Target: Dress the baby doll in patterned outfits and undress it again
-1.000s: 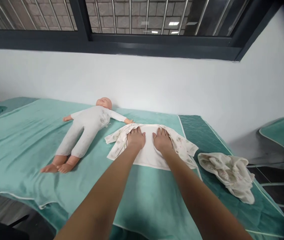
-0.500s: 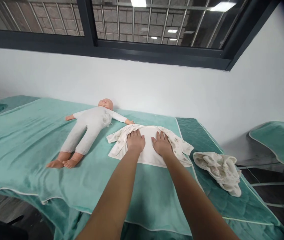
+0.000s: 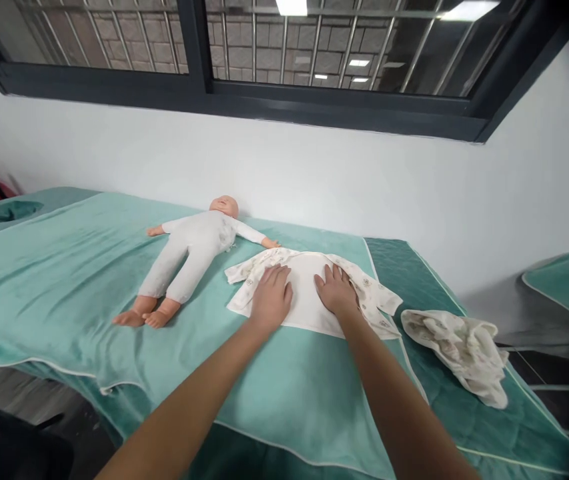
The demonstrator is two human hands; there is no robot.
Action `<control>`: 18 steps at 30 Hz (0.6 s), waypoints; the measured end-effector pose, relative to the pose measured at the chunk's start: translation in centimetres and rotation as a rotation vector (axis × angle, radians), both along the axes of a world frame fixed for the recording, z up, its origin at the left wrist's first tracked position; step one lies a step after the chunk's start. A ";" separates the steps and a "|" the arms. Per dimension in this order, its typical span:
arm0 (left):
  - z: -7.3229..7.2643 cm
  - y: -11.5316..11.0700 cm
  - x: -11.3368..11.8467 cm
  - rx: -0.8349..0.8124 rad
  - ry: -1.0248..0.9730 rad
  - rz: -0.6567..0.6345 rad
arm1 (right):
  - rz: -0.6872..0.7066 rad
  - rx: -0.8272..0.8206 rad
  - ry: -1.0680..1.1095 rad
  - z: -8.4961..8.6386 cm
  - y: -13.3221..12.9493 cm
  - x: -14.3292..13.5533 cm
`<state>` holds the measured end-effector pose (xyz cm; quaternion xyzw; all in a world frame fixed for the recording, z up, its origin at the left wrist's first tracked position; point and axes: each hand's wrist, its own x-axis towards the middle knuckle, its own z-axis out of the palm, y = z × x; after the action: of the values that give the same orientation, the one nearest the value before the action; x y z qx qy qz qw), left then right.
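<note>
On the small shirt [image 3: 303,293], left hand [image 3: 271,297] and right hand [image 3: 337,290] rest palm-down, fingers extended forward.

There is one view, from the head of the person, at about arm's reach from the work. It looks forward and down along the two forearms [image 3: 189,400], which enter from below, toward the left hand [image 3: 271,297] and the right hand [image 3: 337,288] near the middle. The wide view takes in the green bed [image 3: 64,267], the white wall [image 3: 289,173] behind and, on top, the window [image 3: 198,47], whose lower edge slopes slightly rightward.
</note>
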<state>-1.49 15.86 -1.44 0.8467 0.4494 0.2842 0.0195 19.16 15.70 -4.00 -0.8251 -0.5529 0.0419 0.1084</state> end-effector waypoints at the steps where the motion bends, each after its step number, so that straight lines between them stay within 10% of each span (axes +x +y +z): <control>1: -0.1 -0.6 -1.8 0.055 -0.076 0.004 | 0.003 0.007 -0.006 0.0 0.0 0.0; 7: -1.1 -1.1 -10.0 -0.004 -0.139 0.362 | 0.042 0.072 -0.073 0.2 -1.2 -0.5; 13: -1.3 2.9 -9.8 -0.132 -0.093 0.284 | 0.100 0.188 -0.171 0.9 -2.2 -2.8; 18: -1.6 6.6 -10.1 -0.209 -0.464 0.202 | 0.203 0.257 0.380 2.0 1.3 -6.0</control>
<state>-11.60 22.47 -3.01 0.7031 0.5419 0.4234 0.1807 13.17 16.95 -1.99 -0.7221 -0.6034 0.1360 0.3097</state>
